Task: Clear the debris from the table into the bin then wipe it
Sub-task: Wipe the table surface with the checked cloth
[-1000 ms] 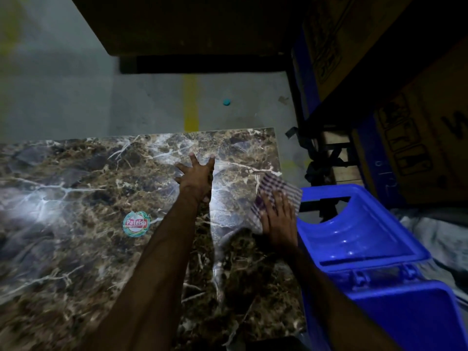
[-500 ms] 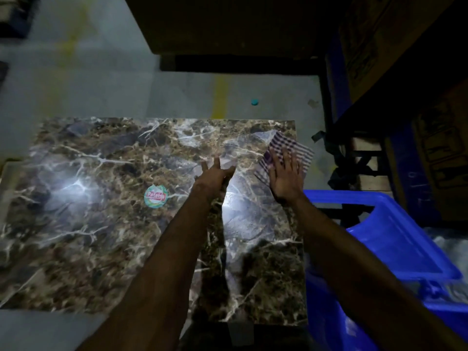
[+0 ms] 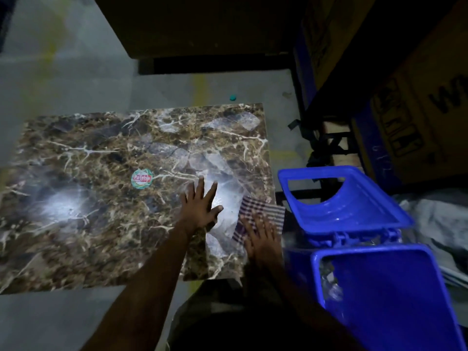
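A brown marble-patterned table [image 3: 101,153] fills the left and middle of the view. My right hand [image 3: 263,239] lies flat with straight fingers on a checked cloth [image 3: 263,211] at the table's right edge, blurred by motion. My left hand [image 3: 200,211] rests flat on the tabletop with fingers spread, just left of the cloth. A blue bin [image 3: 395,300] stands to the right of the table with its lid [image 3: 354,198] swung open; crumpled clear debris shows inside it.
A round sticker [image 3: 142,179] is stuck near the table's middle. Cardboard boxes [image 3: 417,110] stack at the back right. A small teal cap [image 3: 233,98] lies on the grey floor beyond the table. Grey sheeting [image 3: 443,219] lies right of the bin.
My right hand has drawn the cloth back along the right edge, from the far corner toward the near side. My left hand stays flat on the table. The view has shifted.
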A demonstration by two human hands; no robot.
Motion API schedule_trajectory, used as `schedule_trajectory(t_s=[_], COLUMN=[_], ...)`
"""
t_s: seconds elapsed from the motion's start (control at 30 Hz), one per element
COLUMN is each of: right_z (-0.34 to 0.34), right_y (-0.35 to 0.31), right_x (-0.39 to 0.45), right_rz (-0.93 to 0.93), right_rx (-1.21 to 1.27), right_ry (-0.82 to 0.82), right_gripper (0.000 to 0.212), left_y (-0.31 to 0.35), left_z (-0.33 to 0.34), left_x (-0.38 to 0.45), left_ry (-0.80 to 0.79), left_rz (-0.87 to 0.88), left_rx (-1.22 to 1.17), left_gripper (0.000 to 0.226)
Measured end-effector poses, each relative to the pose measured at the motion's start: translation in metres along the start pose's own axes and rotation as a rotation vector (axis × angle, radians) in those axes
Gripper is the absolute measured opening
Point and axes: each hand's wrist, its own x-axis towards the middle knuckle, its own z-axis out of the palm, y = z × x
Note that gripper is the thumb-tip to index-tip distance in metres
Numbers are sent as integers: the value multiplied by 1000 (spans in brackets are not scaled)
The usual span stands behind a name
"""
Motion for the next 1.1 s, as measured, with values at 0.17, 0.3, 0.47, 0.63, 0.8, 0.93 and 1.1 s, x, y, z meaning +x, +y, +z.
schedule_trajectory(t_s=[0.17, 0.3, 0.47, 0.63, 0.8, 0.93, 1.1], right_z=[1, -7, 5, 25, 21, 14, 11], right_y=[-12, -8, -17, -43, -50, -44, -40], right_x=[-28, 28, 48, -61, -90, -23, -8], right_rz=[31, 56, 137, 88, 24, 105, 95], right_rx=[-25, 7, 0, 2, -10, 36, 84], right_ry=[53, 63, 75, 46, 29, 45, 36], right_gripper=[61, 57, 58, 59, 59, 59, 58], left_y=[17, 2, -26, -31, -31, -34, -33], left_z=[74, 103, 122, 124, 124, 128, 131], left_x=[-78, -114, -139, -145, -144, -142, -142], left_ry=[332, 365, 410, 411, 417, 456, 462], left_rz=[20, 75, 137, 156, 157, 177, 177], left_rx=[3, 72, 126, 112, 109, 140, 152], left_gripper=[62, 62, 62, 62, 62, 63, 62])
